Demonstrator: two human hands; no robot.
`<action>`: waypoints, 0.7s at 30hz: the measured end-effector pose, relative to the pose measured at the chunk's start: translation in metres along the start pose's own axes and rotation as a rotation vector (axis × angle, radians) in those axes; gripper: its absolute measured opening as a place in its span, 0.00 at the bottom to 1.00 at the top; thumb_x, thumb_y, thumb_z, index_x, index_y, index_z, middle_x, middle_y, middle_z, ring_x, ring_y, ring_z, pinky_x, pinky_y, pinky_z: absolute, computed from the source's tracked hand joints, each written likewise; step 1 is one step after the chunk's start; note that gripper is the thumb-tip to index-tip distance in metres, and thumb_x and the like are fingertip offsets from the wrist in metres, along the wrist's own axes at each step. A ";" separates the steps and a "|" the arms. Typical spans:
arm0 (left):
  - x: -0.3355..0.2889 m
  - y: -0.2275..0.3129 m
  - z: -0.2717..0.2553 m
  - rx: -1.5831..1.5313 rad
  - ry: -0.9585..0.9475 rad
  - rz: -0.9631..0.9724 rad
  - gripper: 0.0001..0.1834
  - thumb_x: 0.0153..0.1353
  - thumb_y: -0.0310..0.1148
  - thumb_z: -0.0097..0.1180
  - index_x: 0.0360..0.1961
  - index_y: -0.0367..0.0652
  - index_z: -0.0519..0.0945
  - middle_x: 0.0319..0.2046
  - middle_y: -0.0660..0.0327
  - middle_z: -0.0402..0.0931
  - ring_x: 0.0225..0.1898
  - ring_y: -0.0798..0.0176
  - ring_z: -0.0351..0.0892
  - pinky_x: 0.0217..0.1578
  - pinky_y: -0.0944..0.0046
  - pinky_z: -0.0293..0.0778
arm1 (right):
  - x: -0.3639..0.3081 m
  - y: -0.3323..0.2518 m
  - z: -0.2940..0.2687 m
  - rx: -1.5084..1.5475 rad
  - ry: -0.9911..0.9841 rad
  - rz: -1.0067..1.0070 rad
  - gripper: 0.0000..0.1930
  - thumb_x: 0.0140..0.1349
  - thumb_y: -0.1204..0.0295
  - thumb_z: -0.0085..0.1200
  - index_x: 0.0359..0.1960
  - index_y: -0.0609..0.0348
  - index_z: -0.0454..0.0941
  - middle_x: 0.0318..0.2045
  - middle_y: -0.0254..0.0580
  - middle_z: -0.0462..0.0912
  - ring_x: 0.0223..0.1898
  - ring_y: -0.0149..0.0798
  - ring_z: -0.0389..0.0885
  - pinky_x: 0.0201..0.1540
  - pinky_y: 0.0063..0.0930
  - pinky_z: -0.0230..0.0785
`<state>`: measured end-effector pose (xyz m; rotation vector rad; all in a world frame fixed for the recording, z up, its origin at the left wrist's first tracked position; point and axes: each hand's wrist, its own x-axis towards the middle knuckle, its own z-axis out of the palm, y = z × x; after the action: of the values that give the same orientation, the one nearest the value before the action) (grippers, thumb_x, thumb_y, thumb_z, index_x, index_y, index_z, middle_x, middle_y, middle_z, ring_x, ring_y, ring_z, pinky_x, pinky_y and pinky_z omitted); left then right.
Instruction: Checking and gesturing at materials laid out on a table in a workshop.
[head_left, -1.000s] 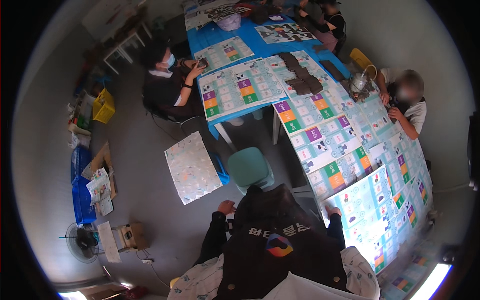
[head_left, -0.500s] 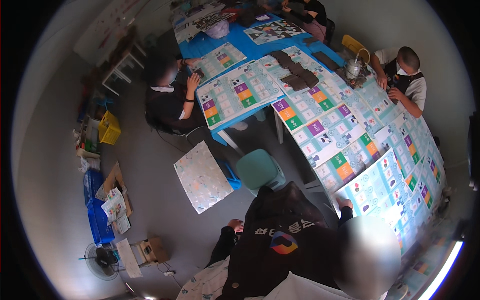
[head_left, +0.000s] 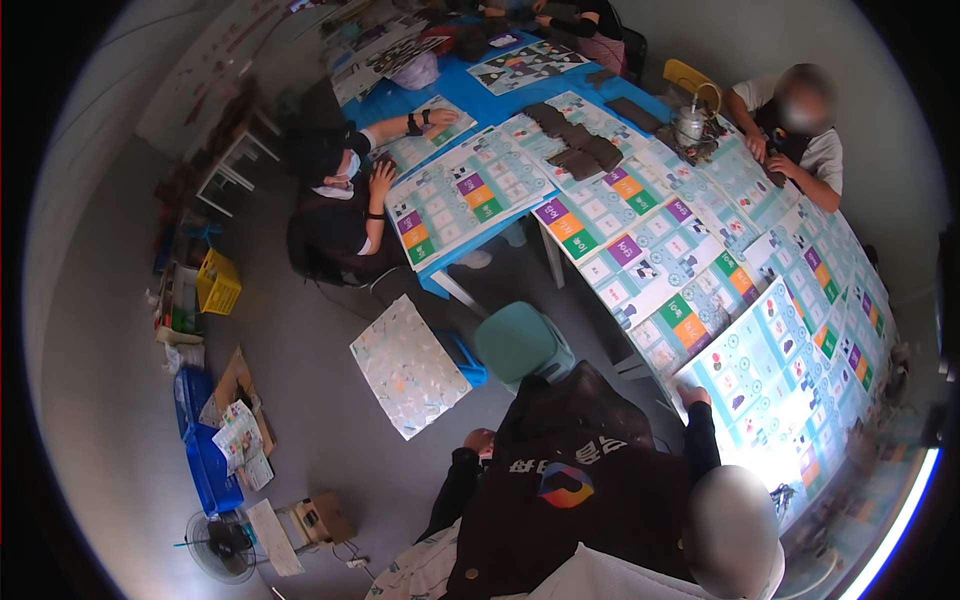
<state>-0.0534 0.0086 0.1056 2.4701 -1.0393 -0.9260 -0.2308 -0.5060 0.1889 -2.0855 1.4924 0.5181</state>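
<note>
Touching the near-left edge of a large, white-and-pale-blue printed sheet (head_left: 748, 372) lying atop overlapping multicoloured printed sheets (head_left: 655, 258), the right hand (head_left: 693, 396) hides its grip; the left hand (head_left: 479, 440), finger spread unclear, hangs beside a black cloth apron (head_left: 570, 440).

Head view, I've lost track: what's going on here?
Of the wearer's hands, the right is at the near edge of a printed sheet, while the left is beside the dark apron; whether it holds anything is unclear. A co-worker at right has both hands at a dark piece. Dark strips lie on the sheets farther up.
</note>
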 end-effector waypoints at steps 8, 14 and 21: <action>-0.003 -0.007 0.008 0.033 0.125 0.086 0.09 0.40 0.25 0.43 0.26 0.43 0.73 0.18 0.60 0.71 0.18 0.65 0.71 0.16 0.68 0.67 | -0.003 -0.002 -0.001 0.024 0.023 -0.005 0.32 0.39 0.47 0.46 0.31 0.71 0.71 0.33 0.56 0.72 0.39 0.46 0.69 0.42 0.30 0.60; -0.010 0.010 0.000 -0.272 -0.031 0.019 0.05 0.41 0.25 0.39 0.21 0.42 0.68 0.12 0.62 0.64 0.14 0.65 0.66 0.08 0.66 0.59 | -0.005 -0.003 -0.003 0.045 0.012 0.018 0.32 0.39 0.48 0.47 0.31 0.71 0.70 0.34 0.56 0.71 0.39 0.46 0.69 0.42 0.30 0.60; -0.013 -0.010 0.026 0.148 0.154 0.169 0.04 0.35 0.29 0.46 0.17 0.44 0.69 0.14 0.60 0.66 0.19 0.59 0.69 0.16 0.63 0.64 | -0.003 -0.006 -0.005 0.026 0.015 -0.002 0.32 0.39 0.47 0.47 0.30 0.71 0.71 0.32 0.56 0.72 0.38 0.46 0.70 0.41 0.29 0.61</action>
<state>-0.0725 0.0241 0.0870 2.4769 -1.2800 -0.6175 -0.2256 -0.5051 0.1957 -2.0749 1.4978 0.4807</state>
